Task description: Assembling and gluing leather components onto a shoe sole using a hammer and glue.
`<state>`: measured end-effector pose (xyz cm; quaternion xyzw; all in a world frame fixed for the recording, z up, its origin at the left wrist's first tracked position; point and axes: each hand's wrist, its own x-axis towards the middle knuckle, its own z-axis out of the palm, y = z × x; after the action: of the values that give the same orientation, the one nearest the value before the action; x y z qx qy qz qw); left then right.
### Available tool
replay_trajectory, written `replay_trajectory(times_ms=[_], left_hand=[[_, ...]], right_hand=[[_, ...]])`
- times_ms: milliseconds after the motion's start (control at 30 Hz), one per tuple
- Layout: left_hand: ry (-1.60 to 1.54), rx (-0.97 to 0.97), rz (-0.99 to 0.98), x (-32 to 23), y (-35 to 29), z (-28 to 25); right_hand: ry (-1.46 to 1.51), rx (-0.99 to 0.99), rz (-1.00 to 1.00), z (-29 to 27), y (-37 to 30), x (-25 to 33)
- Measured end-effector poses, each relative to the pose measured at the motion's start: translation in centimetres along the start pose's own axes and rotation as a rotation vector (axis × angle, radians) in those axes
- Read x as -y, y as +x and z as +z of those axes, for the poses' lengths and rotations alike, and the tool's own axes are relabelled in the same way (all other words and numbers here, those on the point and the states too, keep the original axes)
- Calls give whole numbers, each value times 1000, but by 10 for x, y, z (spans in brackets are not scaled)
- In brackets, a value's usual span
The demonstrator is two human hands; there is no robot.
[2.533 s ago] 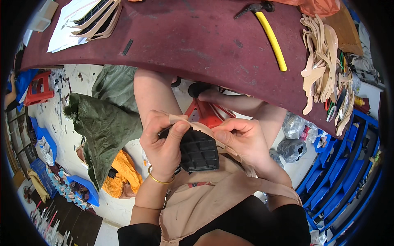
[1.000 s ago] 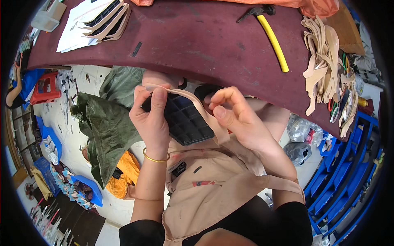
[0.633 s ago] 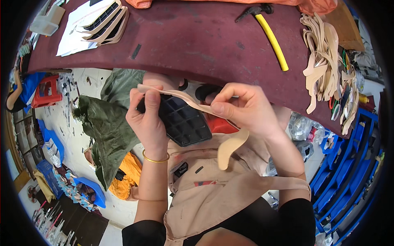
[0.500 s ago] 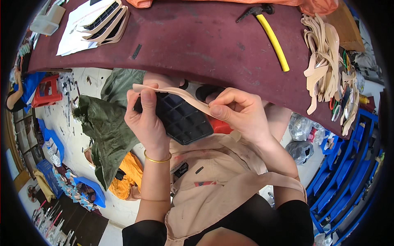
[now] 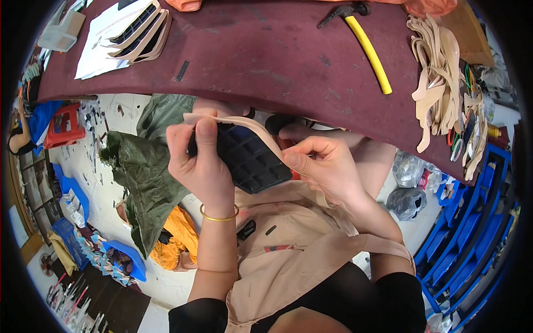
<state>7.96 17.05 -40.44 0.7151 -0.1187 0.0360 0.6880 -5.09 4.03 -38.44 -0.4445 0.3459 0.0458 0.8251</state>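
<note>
Above my lap I hold a black, sole-shaped piece whose underside has a grid of ribs. A thin beige strip runs along its far and right edge. My left hand is closed at the left end, thumb pressing the strip against the black piece. Its fingers behind are partly hidden. My right hand pinches the strip between thumb and forefinger near the right corner. On the table, several similar black pieces edged in beige are stacked at the far left, and a bundle of beige strips hangs at the right.
A hammer with a yellow handle lies on the dark red table. White paper is under the stack. Scissors hang by the right edge, above a blue rack. Green sheeting and a red stool are at left.
The strip has come down closer around the black piece's right edge, bending more. My right hand has shifted slightly down, and the black piece has moved a little to the right.
</note>
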Motion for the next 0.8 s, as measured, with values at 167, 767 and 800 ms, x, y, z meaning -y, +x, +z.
replay_trajectory(times_ms=[167,767,800], left_hand=[[76,-25,209,-11,-5,9],[-474,-198,-130,-1,-10,21],[-478,-196,-127,2,-13,20]], right_hand=[[-452,-98,-550,9,8,-10],[-655,116,-544,2,6,24],[-680,91,-556,3,3,35]])
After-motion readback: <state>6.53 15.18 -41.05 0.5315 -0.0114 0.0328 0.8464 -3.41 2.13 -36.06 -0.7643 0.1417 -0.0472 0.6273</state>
